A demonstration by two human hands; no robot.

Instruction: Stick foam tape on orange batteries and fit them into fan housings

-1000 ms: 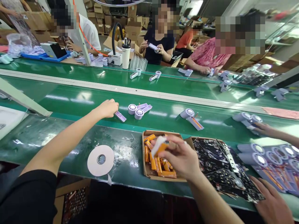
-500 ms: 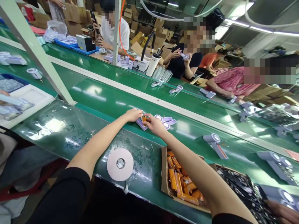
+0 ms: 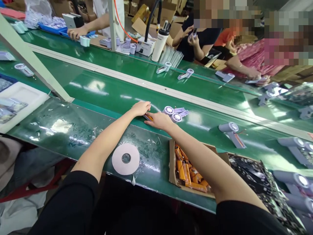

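Note:
My left hand (image 3: 141, 108) is closed over the far end of a lilac handheld fan housing, which it mostly hides. An orange battery (image 3: 148, 117) shows as a strip in the open handle, between my two hands. From the right, my right hand (image 3: 160, 120) bends its fingers over the battery and the handle, pressing against them. Just beyond my right wrist lie two lilac handheld fans (image 3: 177, 117) with round heads, on the green conveyor belt (image 3: 117, 86).
A roll of white tape (image 3: 117, 161) lies on the near ledge. Right of it stands a carton (image 3: 172, 163) of orange batteries, beside a heap of black wired parts (image 3: 249, 171). A grey fan (image 3: 230, 130) sits on the belt. A slanted post (image 3: 34, 58) rises at left; co-workers sit opposite.
The orange battery has gone from upright in my right fingers to lying low along the handle. My right hand has flattened over it. The camera view has tilted down.

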